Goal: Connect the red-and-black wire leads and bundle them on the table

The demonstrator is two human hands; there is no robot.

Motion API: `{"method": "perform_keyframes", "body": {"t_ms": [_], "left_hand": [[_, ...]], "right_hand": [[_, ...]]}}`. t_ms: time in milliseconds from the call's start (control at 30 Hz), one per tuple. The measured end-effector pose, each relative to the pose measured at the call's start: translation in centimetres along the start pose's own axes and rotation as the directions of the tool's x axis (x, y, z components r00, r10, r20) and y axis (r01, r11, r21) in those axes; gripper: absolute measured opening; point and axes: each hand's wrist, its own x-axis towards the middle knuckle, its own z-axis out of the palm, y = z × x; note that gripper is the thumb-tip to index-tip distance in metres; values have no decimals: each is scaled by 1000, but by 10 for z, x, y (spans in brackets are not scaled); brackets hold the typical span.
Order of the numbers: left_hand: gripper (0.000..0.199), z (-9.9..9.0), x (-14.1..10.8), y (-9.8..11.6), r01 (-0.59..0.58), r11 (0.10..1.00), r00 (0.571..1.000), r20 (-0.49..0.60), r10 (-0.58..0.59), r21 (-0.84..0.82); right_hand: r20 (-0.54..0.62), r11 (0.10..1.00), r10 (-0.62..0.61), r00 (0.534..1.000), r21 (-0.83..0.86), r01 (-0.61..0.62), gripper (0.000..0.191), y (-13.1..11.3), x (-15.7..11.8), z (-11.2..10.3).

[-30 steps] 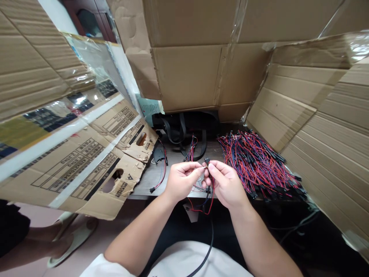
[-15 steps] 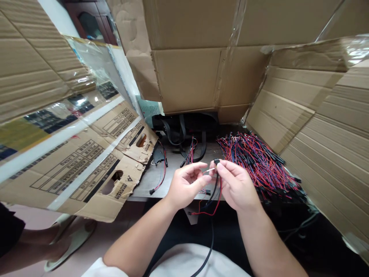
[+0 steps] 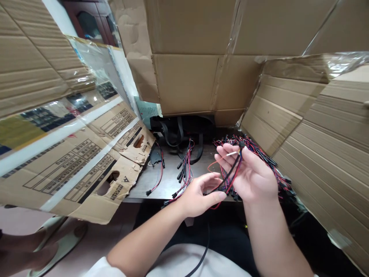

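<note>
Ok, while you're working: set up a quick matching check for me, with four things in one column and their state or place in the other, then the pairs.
Things:
1. right hand
2. left hand
3. tangle of red and black wires
4. printed cardboard sheet

States:
A. at the left side of the table
B. heaped on the table, right of the hands
C. open, fingers extended
D. gripping a wire harness

Pairs: 1-D, 2-C, 3-B, 4-A

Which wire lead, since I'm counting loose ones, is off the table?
The black-and-red lead held up in the right hand, its black connector at the top. The big heap and the smaller bunch lie on the table.
</note>
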Motion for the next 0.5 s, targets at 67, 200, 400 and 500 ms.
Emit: {"method": "perform_keyframes", "body": {"t_ms": [67,200,400,500], "left_hand": [[57,3,1,0,60,997,998,35,-58,-57],[48,-1,-1,1,175,974,985,23,-174,-146],[49,-27,-6,-2,307,914,952,79,-297,-267],[49,-38,-8,-2,346,903,936,163,-313,-254]], "right_hand": [[-28,998,47,998,39,-46,15,0,8,3],[-143,990,109,984,104,-94,26,-5,26,5],[-339,984,81,937,175,-22,33,-20,58,-5],[-318,988,34,947,157,17,32,-28,74,-16]]}}
